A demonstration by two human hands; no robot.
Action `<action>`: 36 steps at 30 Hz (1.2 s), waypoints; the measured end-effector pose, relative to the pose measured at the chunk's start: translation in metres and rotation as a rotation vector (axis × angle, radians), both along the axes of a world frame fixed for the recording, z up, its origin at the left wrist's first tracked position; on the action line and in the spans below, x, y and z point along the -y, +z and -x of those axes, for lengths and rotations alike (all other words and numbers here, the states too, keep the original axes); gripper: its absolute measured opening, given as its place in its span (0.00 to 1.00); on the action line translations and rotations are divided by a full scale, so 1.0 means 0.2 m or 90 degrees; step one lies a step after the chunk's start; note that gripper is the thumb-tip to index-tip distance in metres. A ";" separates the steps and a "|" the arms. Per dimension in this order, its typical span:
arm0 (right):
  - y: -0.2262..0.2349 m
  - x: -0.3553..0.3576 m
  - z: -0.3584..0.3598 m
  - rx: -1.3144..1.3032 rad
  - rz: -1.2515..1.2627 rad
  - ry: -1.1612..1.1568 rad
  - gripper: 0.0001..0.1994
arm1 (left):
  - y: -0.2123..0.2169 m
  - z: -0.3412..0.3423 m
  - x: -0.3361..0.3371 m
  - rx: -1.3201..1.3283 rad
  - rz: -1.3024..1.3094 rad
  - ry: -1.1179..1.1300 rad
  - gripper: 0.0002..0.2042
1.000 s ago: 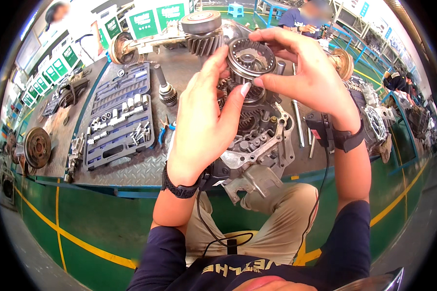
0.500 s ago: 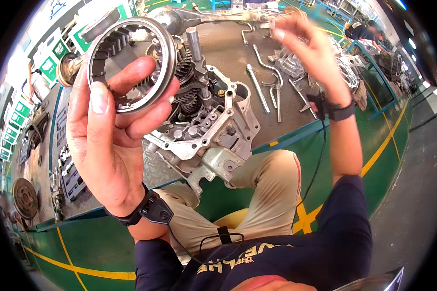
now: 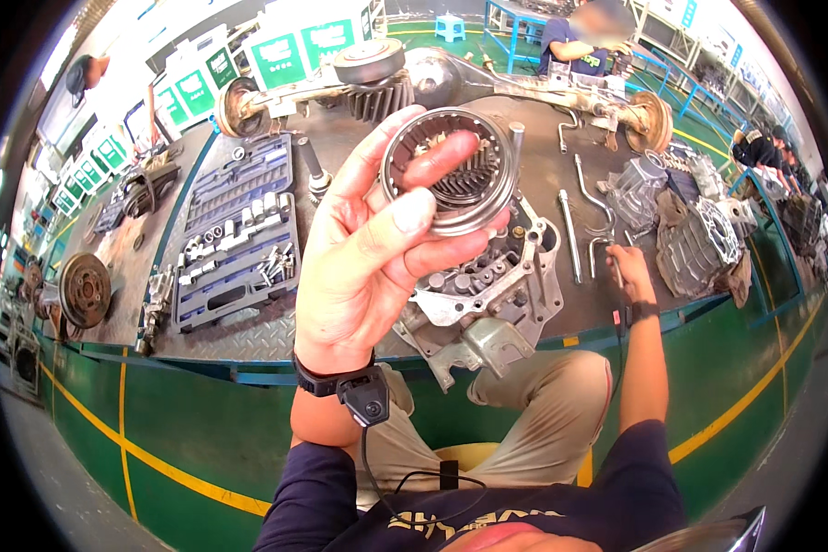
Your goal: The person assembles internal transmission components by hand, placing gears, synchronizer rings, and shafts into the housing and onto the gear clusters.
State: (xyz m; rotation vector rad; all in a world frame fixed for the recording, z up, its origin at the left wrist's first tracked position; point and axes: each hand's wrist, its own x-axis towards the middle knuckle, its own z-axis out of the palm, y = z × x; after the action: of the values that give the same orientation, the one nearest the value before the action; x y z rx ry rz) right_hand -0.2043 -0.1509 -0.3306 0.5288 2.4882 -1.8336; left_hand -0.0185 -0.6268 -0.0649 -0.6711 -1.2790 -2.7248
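1. Toothed metal ring is held up, tilted toward the camera, above the middle of the bench's near edge.
2. It is gripped by the left hand: the thumb is laid across the front of the rim, one finger is passed through the opening, and the others are curled around behind.
3. The right hand is lowered toward the bench's near right corner. Its fingers are bent narrowly at a slim metal rod; whether a firm grip has been taken cannot be told.
4. Behind and below the ring, a gear housing is set at the near edge, partly covered by the left hand.
5. Between housing and right hand, a straight bar and a curved lever are laid.
6. Grey castings are placed toward the right edge.
7. Toward the left edge, an open socket case is laid.
8. Along the far edge, an axle is stretched.
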 end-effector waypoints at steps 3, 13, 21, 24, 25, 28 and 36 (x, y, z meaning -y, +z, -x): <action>0.09 -0.12 -0.04 -0.199 0.055 -0.055 0.09 | -0.05 0.05 0.00 0.018 -0.062 -0.064 0.40; 1.13 0.76 -0.59 -0.588 0.139 0.043 0.13 | -0.05 0.06 0.02 0.020 -0.021 -0.049 0.49; 1.21 1.09 -0.83 -0.659 0.182 0.286 0.26 | -0.01 0.03 -0.04 0.031 0.034 -0.048 0.48; 1.20 1.18 -0.82 -0.666 0.124 0.372 0.21 | -0.02 0.01 -0.05 0.016 0.051 -0.029 0.48; 1.20 1.19 -0.81 -0.656 0.122 0.385 0.20 | -0.02 0.00 -0.06 0.006 0.080 -0.010 0.47; 1.21 1.22 -0.80 -0.633 0.150 0.413 0.18 | -0.04 0.00 -0.05 0.005 0.085 -0.047 0.46; 1.14 1.23 -0.78 -0.605 0.237 0.458 0.20 | -0.03 0.01 -0.01 -0.018 0.079 -0.117 0.41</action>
State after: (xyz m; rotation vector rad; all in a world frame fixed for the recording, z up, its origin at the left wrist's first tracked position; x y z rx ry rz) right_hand -0.0493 -0.3967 -0.1025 -1.3371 2.0497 -2.3477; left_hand -0.0196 -0.6245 -0.0706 -0.8758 -1.4582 -2.7825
